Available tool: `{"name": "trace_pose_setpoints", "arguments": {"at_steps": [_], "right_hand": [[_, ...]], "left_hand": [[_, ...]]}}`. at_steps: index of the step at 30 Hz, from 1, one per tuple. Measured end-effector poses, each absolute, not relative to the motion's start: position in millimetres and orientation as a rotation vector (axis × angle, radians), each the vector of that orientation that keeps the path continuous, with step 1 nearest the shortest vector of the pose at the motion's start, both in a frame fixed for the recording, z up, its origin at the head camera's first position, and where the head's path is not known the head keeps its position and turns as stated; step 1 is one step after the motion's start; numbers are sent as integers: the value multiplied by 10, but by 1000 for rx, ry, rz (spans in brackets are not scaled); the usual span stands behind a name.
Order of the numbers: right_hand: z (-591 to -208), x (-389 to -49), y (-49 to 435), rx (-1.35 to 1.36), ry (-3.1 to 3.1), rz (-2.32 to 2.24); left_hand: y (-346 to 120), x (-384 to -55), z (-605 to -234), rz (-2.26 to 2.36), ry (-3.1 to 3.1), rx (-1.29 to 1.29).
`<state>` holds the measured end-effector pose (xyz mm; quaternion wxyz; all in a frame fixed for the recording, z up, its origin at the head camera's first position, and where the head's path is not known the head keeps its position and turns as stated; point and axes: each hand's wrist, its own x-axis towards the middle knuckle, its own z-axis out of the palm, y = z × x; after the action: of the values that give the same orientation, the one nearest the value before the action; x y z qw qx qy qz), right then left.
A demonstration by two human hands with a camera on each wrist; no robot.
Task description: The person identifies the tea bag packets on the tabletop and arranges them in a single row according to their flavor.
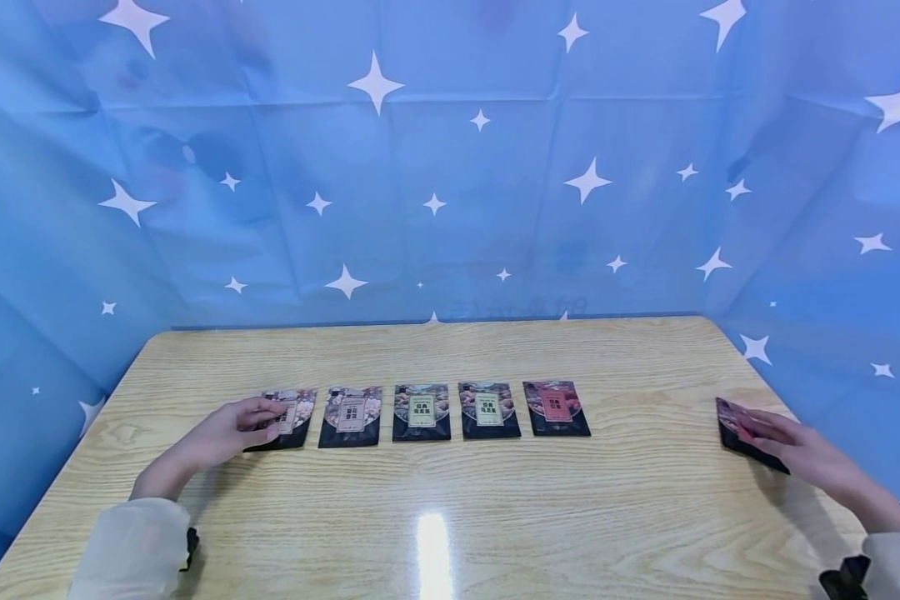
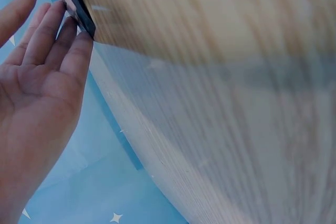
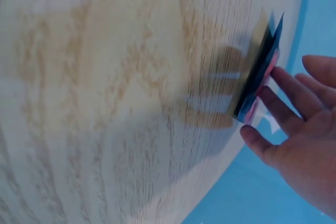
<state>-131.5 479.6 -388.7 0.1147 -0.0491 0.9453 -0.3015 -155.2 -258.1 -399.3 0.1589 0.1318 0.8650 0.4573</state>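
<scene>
A row of flat dark tea packets lies across the table. My left hand (image 1: 228,429) reaches over the leftmost packet (image 1: 303,412), which has a pale pink label; its nearly straight fingers touch the face, and the thumb stands apart in the left wrist view. Beside that packet lies another pink-labelled packet (image 1: 351,417), followed by two green-labelled ones, a first (image 1: 421,412) and a second (image 1: 490,410), then a red-labelled packet (image 1: 557,408). Far right, my right hand (image 1: 806,450) touches another red-labelled packet (image 3: 260,85) with extended fingertips. This packet looks tilted, with one end off the wood.
The light wood table (image 1: 495,500) has rounded far corners and a bright glare spot near its front. A blue cloth with white stars (image 1: 450,250) hangs behind and along both sides. The right-hand packet lies near the table's right edge.
</scene>
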Motion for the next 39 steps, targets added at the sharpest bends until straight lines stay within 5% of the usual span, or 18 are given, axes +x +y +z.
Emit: {"name": "trace_pose_setpoints", "arguments": {"at_steps": [16,39], "right_hand": [[-3900,-1454,4446,-515,2755,-1116],[-3816,-1646,3750,-520,2708,-951]], "left_hand": [[-2578,-1533,-3986,1310,2469,361],[-2555,-1549,-3981,1314,2469,333]]}}
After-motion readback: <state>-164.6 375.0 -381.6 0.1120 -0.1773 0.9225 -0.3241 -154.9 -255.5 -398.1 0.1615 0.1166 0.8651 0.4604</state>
